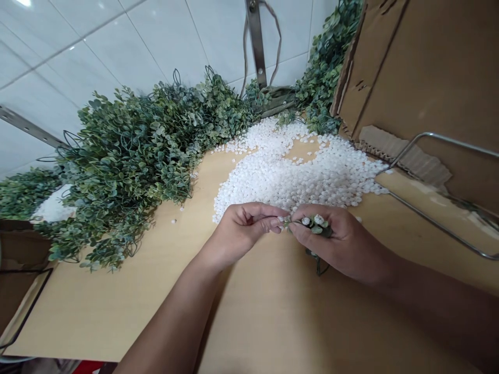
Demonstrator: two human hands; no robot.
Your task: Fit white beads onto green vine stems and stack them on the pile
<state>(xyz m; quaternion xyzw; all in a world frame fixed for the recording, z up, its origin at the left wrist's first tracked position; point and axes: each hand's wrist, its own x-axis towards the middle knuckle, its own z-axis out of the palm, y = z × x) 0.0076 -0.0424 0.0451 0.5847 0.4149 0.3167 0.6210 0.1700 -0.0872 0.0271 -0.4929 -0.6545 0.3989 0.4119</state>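
Both hands met over the desk (273,311) near its middle. Right hand (343,244) was clenched on a small green sprig (314,224) w/ white beads seated on it; stem end poked out below the palm. Left hand (244,228) had fingers curled, thumb + forefinger pinched at the sprig's left tip; whether a bead sat in that pinch, can't tell. White bead pile (296,171) lay just beyond the hands. Heap of green foliage (132,156) ran along the tiled wall on the left. Cardboard box (429,67) stood far right, metal wire frame (432,179) just beside it.
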